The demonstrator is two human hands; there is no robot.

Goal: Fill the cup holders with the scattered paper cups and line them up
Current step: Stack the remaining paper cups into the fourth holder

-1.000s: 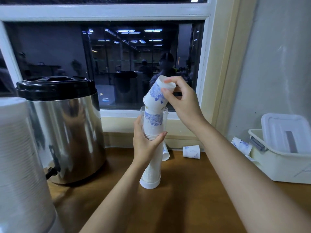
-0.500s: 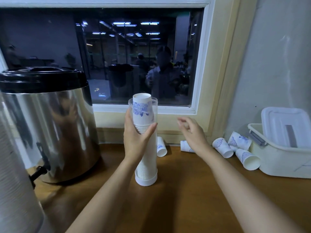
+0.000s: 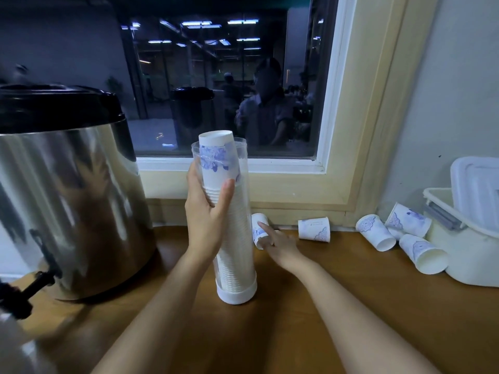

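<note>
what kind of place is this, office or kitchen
Likely an office drinks corner: a steel urn with a tap, a clear cup holder stacked with paper cups, and a window showing ceiling strip lights.

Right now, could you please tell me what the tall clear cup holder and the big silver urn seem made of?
The tall clear cup holder looks like glossy transparent plastic: stacked cups show through. The big silver urn looks like polished stainless steel, given its mirror-like reflections.

We saw a glossy metal urn (image 3: 75,198) with a black plastic lid (image 3: 54,106), a clear, smooth plastic cup holder (image 3: 241,201), matt paper cups (image 3: 314,229), and a smooth wooden counter (image 3: 297,306) with a dull sheen.
</note>
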